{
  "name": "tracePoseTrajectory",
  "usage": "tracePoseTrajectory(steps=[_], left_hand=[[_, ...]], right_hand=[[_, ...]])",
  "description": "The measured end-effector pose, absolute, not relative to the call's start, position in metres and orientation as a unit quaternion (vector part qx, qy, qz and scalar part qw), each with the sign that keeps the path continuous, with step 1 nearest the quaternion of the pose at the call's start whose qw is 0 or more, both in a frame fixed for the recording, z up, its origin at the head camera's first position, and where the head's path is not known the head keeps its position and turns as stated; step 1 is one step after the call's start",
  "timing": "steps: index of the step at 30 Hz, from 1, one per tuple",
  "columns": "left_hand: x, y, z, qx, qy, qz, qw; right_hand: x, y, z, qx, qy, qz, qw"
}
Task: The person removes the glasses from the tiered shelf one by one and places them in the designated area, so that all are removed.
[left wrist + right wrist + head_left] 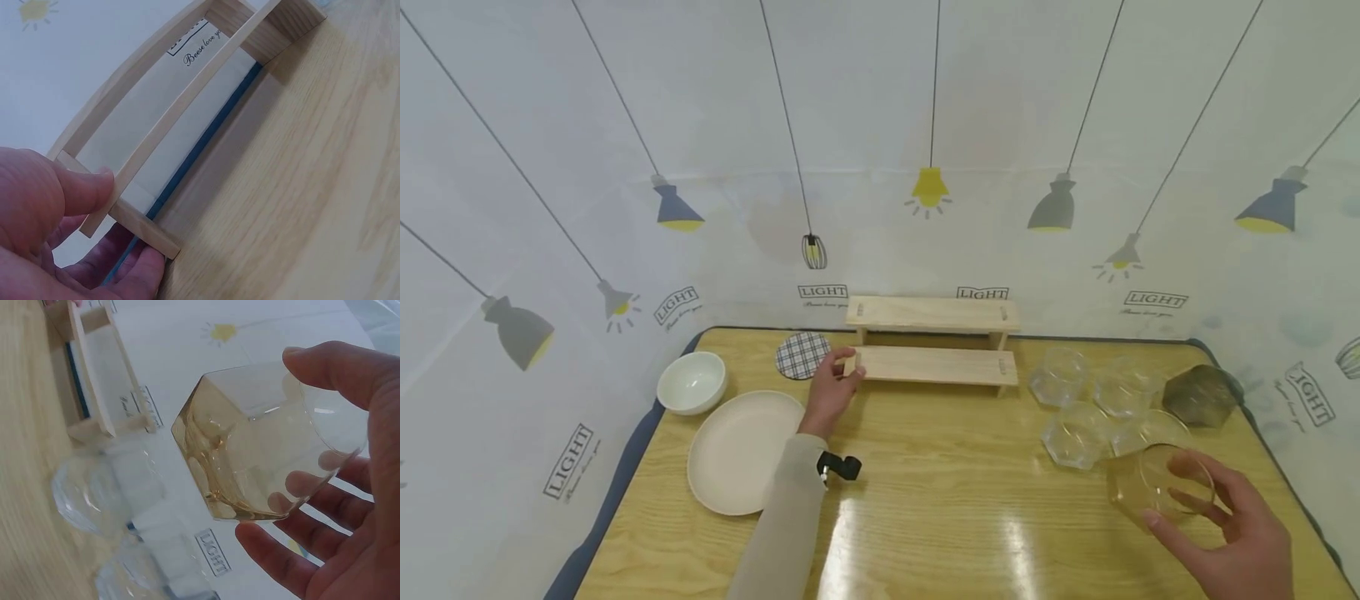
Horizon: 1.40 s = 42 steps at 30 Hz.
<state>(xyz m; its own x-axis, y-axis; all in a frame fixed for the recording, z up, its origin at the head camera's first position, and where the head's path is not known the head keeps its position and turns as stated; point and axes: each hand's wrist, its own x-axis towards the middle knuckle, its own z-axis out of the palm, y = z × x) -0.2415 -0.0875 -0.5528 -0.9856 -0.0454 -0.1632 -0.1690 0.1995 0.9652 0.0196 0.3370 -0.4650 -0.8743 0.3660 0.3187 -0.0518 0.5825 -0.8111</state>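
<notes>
A two-step wooden shelf (936, 364) stands at the back of the table, against the printed backdrop. My left hand (835, 390) grips the left end of its lower step; in the left wrist view the thumb (87, 192) lies on top and the fingers go round the side leg. My right hand (1236, 529) holds an amber hexagonal glass (1157, 483) at the front right, tilted, thumb on one side and fingers on the other. Behind it stand several clear glasses (1077, 433) and a dark grey glass (1202, 396).
On the left are a white bowl (692, 383) and a beige plate (741, 458), partly covered by my left sleeve (786, 517). A round plaid coaster (803, 355) lies left of the shelf. The backdrop (880, 250) with printed lamps rises along the table's back edge.
</notes>
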Motion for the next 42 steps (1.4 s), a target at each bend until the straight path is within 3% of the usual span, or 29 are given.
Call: tracePoseTrajectory(steps=[10,14,21,26,32,42], left_hand=[[-0.241,-0.089,-0.553,-0.067,0.768,0.635,0.053],[-0.242,-0.091,-0.553,-0.072,0.767,0.635,0.053],[-0.245,-0.090,-0.555,-0.064,0.766,0.638,0.049],[-0.244,-0.091,-0.556,-0.064,0.769,0.634,0.051],[-0.243,-0.090,-0.554,-0.063,0.775,0.627,0.049],[-0.242,-0.091,-0.555,-0.065,0.766,0.637,0.055]], right_hand=[[0.007,0.390,-0.471,-0.129,-0.822,0.447,0.328],[-0.003,0.416,-0.485,-0.180,-0.796,0.470,0.336],[-0.023,0.445,-0.489,-0.313,-0.787,0.449,0.284],[-0.029,0.467,-0.510,-0.334,-0.774,0.476,0.249],[-0.032,0.478,-0.541,-0.367,-0.799,0.448,0.161],[-0.040,0.469,-0.541,-0.403,-0.803,0.427,0.101]])
